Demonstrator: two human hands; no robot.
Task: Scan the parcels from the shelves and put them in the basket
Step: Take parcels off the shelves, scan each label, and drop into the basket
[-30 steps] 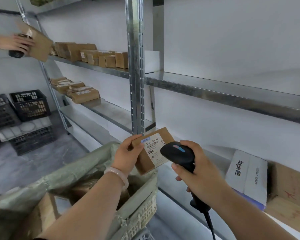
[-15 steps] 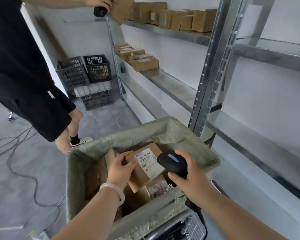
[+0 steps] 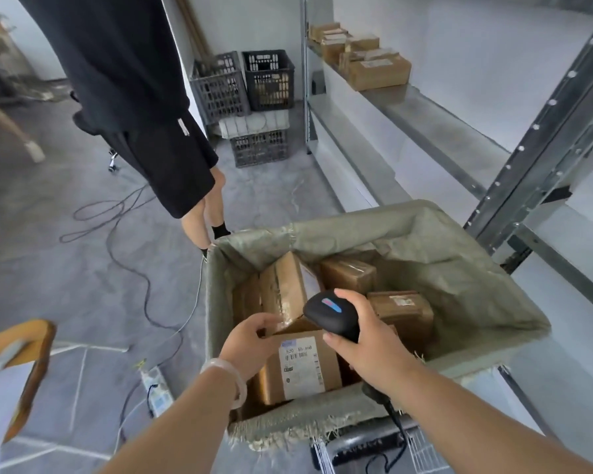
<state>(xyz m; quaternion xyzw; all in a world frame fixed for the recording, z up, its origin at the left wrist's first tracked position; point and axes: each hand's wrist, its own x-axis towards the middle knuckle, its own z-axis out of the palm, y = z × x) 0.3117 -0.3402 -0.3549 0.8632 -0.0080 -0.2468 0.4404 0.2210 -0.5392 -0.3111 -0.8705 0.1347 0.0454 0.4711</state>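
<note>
**Labelled parcel in basket; both hands full**

The basket (image 3: 459,268) is open-topped and lined with grey-green sacking. The parcel (image 3: 300,369) lies inside it at the near side, with its white label facing up.

The left hand (image 3: 250,340) holds the parcel at its far-left corner, fingers curled over the edge. The right hand (image 3: 365,343) is above the near middle of the basket and wrapped tight around the scanner (image 3: 332,314). The scanner head is black with a blue-and-red mark. Its cable drops over the basket's near rim.

Three more boxes are in the basket beyond the parcel:
- One (image 3: 283,289) stands on edge at the left.
- One (image 3: 348,273) sits at the far middle.
- One (image 3: 403,307) is on the right, just past the scanner.

Outside the basket:
- A person in black (image 3: 134,97) stands at the far-left corner.
- Crates (image 3: 247,83) are stacked well beyond the basket, by the wall.
- A metal shelf (image 3: 425,114) runs along its right side, and the boxes on it (image 3: 377,71) are well beyond the basket.
- Cables (image 3: 144,285) trail over the floor to its left.
- A power strip (image 3: 158,393) lies near its near-left corner.
</note>
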